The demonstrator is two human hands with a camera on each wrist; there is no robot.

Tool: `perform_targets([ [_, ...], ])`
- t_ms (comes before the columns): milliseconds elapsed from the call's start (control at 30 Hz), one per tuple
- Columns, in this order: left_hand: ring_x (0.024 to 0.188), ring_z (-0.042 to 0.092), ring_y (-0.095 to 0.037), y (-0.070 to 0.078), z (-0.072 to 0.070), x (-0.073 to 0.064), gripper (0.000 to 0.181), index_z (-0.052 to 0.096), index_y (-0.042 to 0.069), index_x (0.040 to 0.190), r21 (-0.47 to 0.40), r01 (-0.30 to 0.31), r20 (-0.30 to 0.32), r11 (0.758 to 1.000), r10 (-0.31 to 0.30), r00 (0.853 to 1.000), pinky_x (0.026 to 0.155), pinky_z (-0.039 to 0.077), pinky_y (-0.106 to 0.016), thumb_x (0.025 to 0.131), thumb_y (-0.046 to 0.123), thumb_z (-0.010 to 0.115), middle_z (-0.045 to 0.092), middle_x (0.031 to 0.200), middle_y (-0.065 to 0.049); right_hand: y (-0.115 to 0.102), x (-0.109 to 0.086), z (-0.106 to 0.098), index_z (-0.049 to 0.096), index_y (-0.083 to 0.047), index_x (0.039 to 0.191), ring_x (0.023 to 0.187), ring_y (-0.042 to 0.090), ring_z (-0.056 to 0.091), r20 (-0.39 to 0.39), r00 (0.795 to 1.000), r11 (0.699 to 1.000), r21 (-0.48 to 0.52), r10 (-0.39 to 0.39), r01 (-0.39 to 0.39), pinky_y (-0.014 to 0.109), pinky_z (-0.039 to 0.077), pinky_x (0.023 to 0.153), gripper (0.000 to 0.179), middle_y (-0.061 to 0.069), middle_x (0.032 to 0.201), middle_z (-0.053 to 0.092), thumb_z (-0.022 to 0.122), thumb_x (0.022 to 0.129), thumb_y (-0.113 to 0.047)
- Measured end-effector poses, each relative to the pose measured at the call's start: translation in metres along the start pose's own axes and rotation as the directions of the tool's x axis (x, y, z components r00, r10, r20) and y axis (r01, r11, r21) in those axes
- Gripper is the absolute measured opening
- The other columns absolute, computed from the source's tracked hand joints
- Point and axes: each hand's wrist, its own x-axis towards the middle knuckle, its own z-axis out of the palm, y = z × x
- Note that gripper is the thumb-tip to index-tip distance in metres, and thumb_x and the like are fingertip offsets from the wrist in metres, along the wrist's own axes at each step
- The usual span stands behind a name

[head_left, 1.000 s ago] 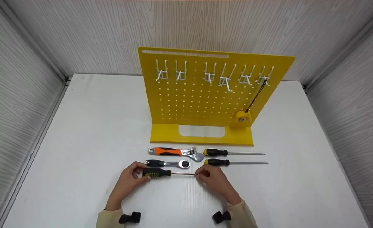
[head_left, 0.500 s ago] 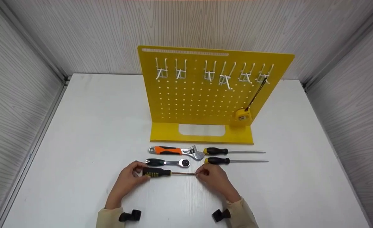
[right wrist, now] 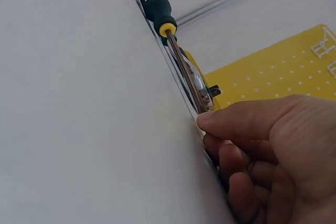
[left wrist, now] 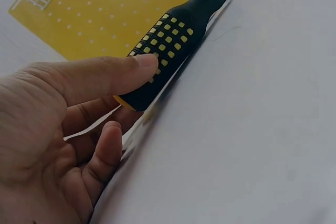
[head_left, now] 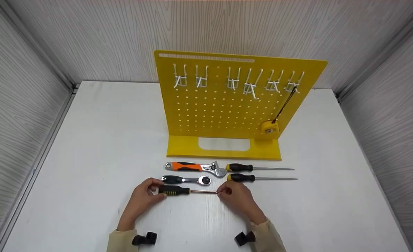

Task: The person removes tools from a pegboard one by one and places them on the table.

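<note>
A screwdriver (head_left: pixel 174 190) with a black handle dotted in yellow lies crosswise between both hands, close over the white table. My left hand (head_left: pixel 144 199) pinches the butt end of its handle; the left wrist view shows the thumb (left wrist: pixel 121 74) on top of the dotted grip. At the other end, my right hand (head_left: pixel 239 199) pinches the shaft's tip between thumb and fingers, hiding the tip. Just beyond the screwdriver lies a ratchet wrench (head_left: pixel 190 180). Farther back is an adjustable wrench (head_left: pixel 187 166) with an orange and black handle.
Two more screwdrivers, a rear one (head_left: pixel 241 167) and a front one (head_left: pixel 243 177), lie to the right. Behind the tools stands a yellow pegboard (head_left: pixel 220 115) with several white hooks (head_left: pixel 233 83). A yellow tape measure (head_left: pixel 270 127) hangs by a cord from the rightmost hook.
Both hands keep their hold on the screwdriver and stay in place. The head view shifts slightly; nothing else visibly moves.
</note>
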Motion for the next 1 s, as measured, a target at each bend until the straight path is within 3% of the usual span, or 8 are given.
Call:
perform_targets([
  [633, 0.08, 0.049, -0.015, 0.0, -0.004, -0.001, 0.039, 0.066, 0.015, 0.112, -0.014, 0.025, 0.032, 1.0, -0.024, 0.999, 0.07, 0.043, -0.023, 0.075, 0.013, 0.08, 0.058, 0.099, -0.004, 0.0, -0.001, 0.0, 0.073, -0.023, 0.087, 0.067, 0.002, 0.049, 0.012, 1.0, 0.999, 0.032, 0.014, -0.014, 0.02, 0.041, 0.063, 0.01, -0.01, 0.076, 0.061, 0.066, 0.084, -0.015],
  [1000, 0.081, 0.054, -0.012, 0.0, -0.007, -0.002, 0.04, 0.065, 0.014, 0.114, -0.042, 0.005, 0.052, 0.999, -0.003, 0.999, 0.072, 0.046, -0.021, 0.077, 0.011, 0.079, 0.065, 0.112, -0.005, 0.013, 0.0, -0.004, 0.071, -0.021, 0.095, 0.071, 0.002, 0.052, 0.071, 0.997, 0.994, 0.108, -0.043, 0.035, 0.02, 0.044, 0.067, 0.01, -0.008, 0.08, 0.062, 0.069, 0.086, -0.016],
])
